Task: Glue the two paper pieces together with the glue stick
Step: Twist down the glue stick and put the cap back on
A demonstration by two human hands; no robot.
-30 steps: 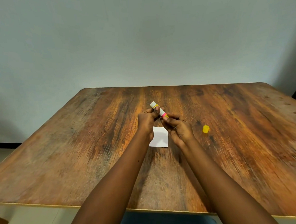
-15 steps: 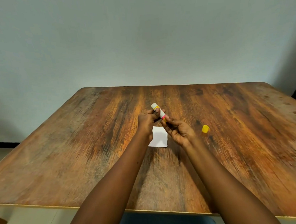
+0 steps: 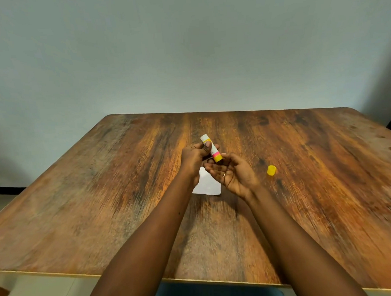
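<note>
Above the paper (image 3: 209, 186), your left hand (image 3: 194, 158) gripped the uncapped glue stick (image 3: 210, 148), right hand (image 3: 233, 174) open and empty; rubbing glue onto the paper looked next.

**Left hand gripping, right hand loose and palm-up**

Reaches both bare forearms forward from the bottom edge, converging toward the middle. Grips glue stick (image 3: 213, 151) in left hand (image 3: 195, 159), fingers curled round the barrel, thumb (image 3: 207, 147) pressed along its side, back of hand toward camera. Holds right hand (image 3: 234, 175) just right of the left, palm turned up, fingers (image 3: 213, 168) relaxed and slightly curled, gripping nothing. Keeps right fingertips close under the stick's lower end; cannot tell if touching. Wears a thin ring (image 3: 223, 174) on one right finger. Holds wrists near each other, apart, both raised.
</note>
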